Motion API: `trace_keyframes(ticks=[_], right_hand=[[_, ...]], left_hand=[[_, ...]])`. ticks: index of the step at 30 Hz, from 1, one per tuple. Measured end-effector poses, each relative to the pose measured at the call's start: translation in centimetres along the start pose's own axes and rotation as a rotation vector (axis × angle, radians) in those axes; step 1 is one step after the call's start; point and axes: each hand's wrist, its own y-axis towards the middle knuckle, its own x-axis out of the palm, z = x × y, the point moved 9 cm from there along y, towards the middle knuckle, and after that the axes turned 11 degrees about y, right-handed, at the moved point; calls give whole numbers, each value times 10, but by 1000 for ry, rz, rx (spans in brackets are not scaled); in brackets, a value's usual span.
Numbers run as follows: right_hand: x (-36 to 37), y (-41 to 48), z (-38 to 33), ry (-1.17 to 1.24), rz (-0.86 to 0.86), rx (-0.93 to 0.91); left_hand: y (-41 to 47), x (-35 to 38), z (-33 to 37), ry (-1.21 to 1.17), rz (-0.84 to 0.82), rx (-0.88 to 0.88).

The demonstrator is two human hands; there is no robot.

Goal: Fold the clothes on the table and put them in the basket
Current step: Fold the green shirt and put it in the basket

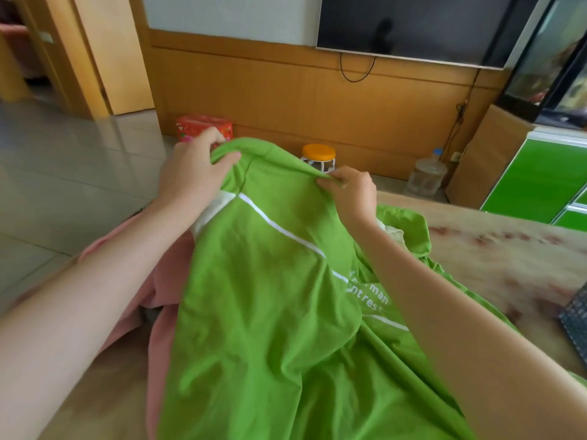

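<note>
A green shirt (270, 296) with white stripes and white lettering is lifted off the table (508, 249), its top edge held up between both hands. My left hand (193, 169) grips the upper left part of that edge, thumb over the fabric. My right hand (352, 188) pinches the edge further right. The lower part of the shirt drapes toward me and over the table. A pink garment (165, 281) lies under it at the left, partly hidden. A dark woven basket corner (578, 319) shows at the right edge.
Beyond the table, on the floor, stand a red box (203, 127), a jar with an orange lid (318, 157) and a clear water bottle (427, 176). A green cabinet (540, 182) is at the right, a wall-mounted screen (413, 23) above.
</note>
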Motion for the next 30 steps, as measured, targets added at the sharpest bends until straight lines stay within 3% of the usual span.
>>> trace_keyframes(ticks=[3, 6, 8, 11, 13, 15, 19, 23, 26, 30], right_hand=[[12, 9, -7, -50, -29, 14], [34, -5, 9, -50, -133, 75], [54, -23, 13, -17, -247, 50], [59, -45, -5, 165, -278, 45], [55, -54, -32, 324, -306, 28], [51, -62, -61, 402, -362, -12], [44, -74, -89, 275, -379, -121], [36, -77, -91, 80, -280, -256], [34, -81, -91, -7, -221, -360], [30, -79, -85, -61, -218, -377]], left_hand=[[7, -5, -26, 210, 31, -154], [-6, 24, -61, 272, -218, -251], [-20, 37, -61, 50, -334, -244], [-41, 45, -38, -668, -478, -412], [-50, 50, -13, -1028, -646, -457], [-56, 51, 8, -1168, -777, -444], [-67, 60, 18, -1290, -797, -555], [-70, 66, 10, -1269, -745, -604], [-70, 57, 4, -1200, -670, -537], [-62, 38, -14, -663, -499, -283]])
